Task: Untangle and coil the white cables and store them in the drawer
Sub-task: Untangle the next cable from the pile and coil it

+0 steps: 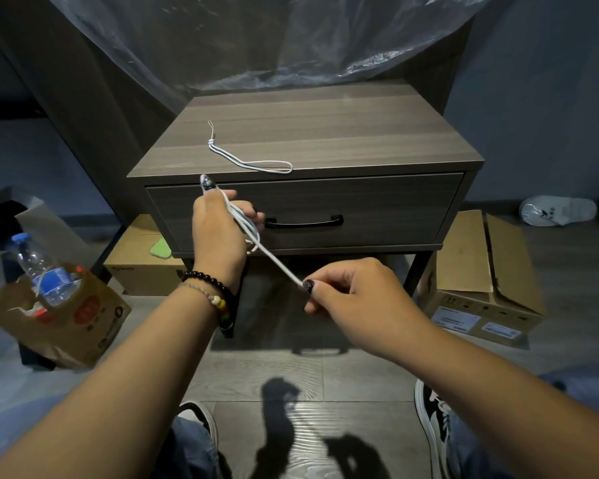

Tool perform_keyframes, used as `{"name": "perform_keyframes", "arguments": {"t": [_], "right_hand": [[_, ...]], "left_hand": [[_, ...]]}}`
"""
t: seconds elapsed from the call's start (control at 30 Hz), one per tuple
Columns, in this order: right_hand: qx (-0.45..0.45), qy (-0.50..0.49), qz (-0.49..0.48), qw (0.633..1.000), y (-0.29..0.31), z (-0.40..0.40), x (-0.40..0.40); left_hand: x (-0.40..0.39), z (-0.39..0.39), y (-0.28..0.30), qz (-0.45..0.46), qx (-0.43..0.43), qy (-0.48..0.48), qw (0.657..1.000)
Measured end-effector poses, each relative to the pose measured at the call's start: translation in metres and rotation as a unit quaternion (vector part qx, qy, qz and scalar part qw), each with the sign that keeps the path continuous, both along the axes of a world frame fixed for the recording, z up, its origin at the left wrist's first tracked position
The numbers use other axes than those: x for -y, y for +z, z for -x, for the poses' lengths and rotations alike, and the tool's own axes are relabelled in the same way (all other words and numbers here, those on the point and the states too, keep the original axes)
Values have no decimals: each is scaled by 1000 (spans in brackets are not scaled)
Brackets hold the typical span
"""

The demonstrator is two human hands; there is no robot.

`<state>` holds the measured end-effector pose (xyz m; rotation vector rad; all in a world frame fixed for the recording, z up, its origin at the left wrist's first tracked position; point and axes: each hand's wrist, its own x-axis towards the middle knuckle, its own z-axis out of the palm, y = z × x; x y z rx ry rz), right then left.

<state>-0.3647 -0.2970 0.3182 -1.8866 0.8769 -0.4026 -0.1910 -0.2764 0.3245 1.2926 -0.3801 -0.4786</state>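
Note:
My left hand point(218, 233) holds several loops of a white cable point(246, 224) in front of the nightstand's drawer point(377, 209). From those loops a straight stretch of the cable runs down and right to my right hand point(357, 292), which pinches its end between thumb and fingers. A second white cord point(253, 160), a thin looped strap, lies flat on the nightstand top point(325, 133). The drawer is closed, and its black handle point(305, 221) sits just right of my left hand.
A paper bag point(59, 316) with a water bottle point(42, 271) stands on the floor at left. Cardboard boxes sit under the nightstand at left point(135, 267) and beside it at right point(481, 281). Clear plastic sheeting point(256, 39) hangs behind. My shoes are at the bottom.

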Motion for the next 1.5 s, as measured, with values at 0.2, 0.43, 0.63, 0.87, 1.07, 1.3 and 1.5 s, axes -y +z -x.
{"name": "perform_keyframes", "arguments": {"t": [0.2,0.43,0.63,0.87,1.07,1.3,1.5], "right_hand": [[1,28,-84,996,2,2,-3],[3,92,-92,992,3,-4,-9],[-8,107,-81,991,2,-8,-7],[-56,111,-29,992,4,-2,2],[-158,108,120,974,3,10,19],[-200,155,154,955,0,15,18],[-148,164,135,966,0,7,10]], "left_hand": [[-1,-13,2,63,-133,-44,988],[-11,-19,13,136,-262,-53,954],[-14,-27,17,110,-270,-15,957],[-20,-25,20,88,-228,-82,966],[-22,-7,22,27,-160,-200,966],[-24,10,15,26,-171,-274,946],[-25,33,11,24,-157,-309,938]]}}
